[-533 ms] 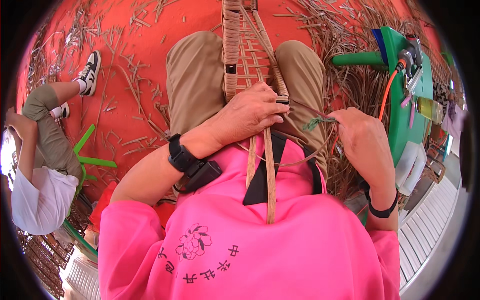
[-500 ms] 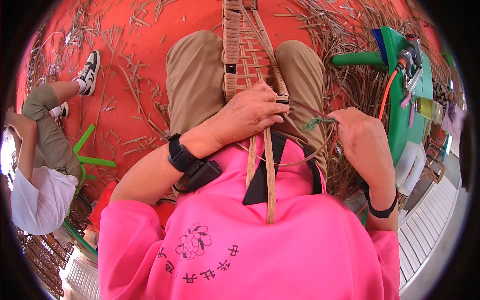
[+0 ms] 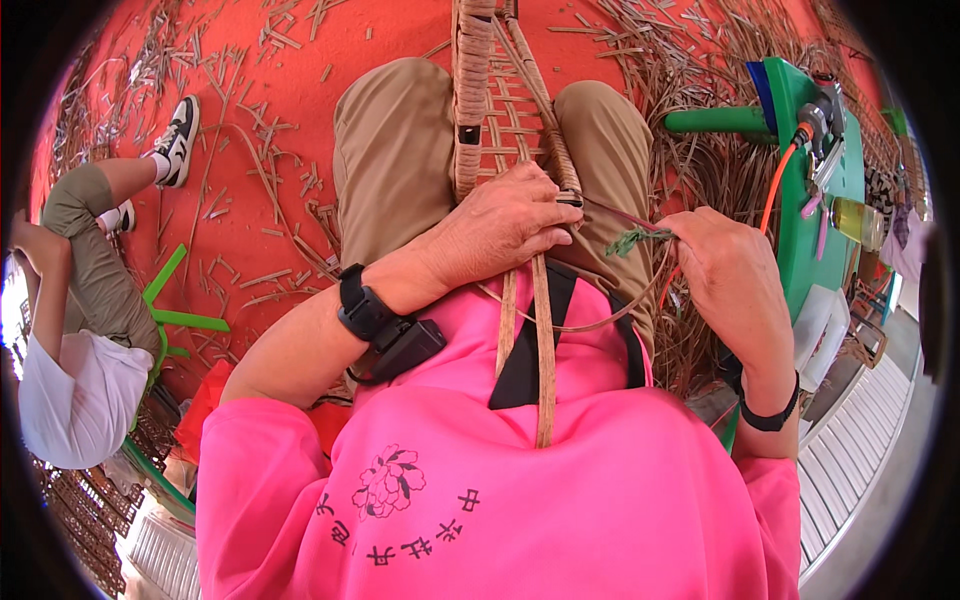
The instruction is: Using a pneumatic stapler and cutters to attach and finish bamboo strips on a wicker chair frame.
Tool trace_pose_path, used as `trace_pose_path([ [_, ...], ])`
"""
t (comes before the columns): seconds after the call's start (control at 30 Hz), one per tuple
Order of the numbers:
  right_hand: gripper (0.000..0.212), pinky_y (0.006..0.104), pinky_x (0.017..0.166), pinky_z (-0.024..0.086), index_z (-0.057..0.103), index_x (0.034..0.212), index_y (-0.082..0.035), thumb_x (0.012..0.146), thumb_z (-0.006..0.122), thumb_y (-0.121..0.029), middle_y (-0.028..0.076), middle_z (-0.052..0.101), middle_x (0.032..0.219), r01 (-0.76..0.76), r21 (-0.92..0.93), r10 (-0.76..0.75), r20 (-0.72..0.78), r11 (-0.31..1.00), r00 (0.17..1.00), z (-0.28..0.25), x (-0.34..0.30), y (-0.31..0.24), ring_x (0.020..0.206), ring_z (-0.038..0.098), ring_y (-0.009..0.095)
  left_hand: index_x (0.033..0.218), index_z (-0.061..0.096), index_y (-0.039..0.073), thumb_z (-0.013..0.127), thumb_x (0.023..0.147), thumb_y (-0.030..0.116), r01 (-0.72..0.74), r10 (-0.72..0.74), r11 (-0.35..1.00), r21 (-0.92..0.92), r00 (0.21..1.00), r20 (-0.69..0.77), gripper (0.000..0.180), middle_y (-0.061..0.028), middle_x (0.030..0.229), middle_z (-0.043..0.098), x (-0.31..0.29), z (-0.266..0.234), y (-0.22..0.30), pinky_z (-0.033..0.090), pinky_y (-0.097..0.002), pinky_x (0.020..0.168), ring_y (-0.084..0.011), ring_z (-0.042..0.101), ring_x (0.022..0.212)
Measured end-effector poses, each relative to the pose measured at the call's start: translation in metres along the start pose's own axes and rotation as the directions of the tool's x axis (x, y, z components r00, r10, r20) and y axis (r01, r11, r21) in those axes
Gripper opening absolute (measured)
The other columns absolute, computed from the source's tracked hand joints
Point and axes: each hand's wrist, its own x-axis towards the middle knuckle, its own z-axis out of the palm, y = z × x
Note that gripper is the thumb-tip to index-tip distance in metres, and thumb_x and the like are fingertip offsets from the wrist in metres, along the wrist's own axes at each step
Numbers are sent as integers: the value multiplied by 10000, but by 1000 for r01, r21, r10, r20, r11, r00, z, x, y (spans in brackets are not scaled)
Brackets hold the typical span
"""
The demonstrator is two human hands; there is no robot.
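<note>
Woven cane piece (image 3: 508, 125): upper centre of the frame, between the knees. Left hand (image 3: 505, 222) at centre — fingers curled closed over the piece's near end. Right hand (image 3: 727, 272), right of centre — thumb and fingertips pinching a thin strand (image 3: 618, 212).

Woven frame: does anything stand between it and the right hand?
Nothing solid visibly blocks the gap between the right hand and the woven frame. Only thin strands cross it, with a green tuft by the right fingertips. The left hand covers part of the frame's near end.
</note>
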Motion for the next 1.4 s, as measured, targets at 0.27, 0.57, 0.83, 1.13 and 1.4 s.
trace_pose_path([
  [0.27,80,473,669,501,633,896,-15,840,579,-32,174,630,804,62,-183,-51,62,981,997,-8,10,-18,759,650,378,1154,716,67,748,873,204,-27,27,1000,10,999,-28,314,-126,1052,643,-1,2,-2,516,-407,907,-313,593,1046],
  [0.57,101,491,678,492,634,924,-9,866,560,-46,176,627,819,125,-295,-77,169,947,983,-12,19,-27,760,636,391,1137,716,66,740,885,223,0,0,1000,5,1000,1,298,-120,1043,647,0,1,-2,506,-409,914,-310,590,1047],
  [0.83,64,505,673,487,607,872,-7,861,562,-52,183,639,804,251,-326,-177,241,911,954,-21,38,-20,771,640,399,1127,714,64,715,899,205,31,-31,999,-7,998,47,268,-110,1019,650,2,0,-1,501,-407,913,-309,585,1043],
  [1.13,104,301,499,527,575,835,-71,773,659,-79,48,573,707,194,-538,-157,114,821,981,21,-10,-57,607,668,171,1114,716,48,698,915,187,40,-40,999,-22,999,13,243,-114,1000,656,0,2,-2,503,-406,907,-308,586,1035],
  [1.4,97,292,461,516,562,813,-68,775,650,-82,51,571,701,182,-498,-175,60,848,983,37,-8,-52,588,656,159,1086,726,21,687,928,187,58,-58,997,-45,998,2,233,-124,982,667,1,3,-2,505,-406,899,-315,593,1013],
])
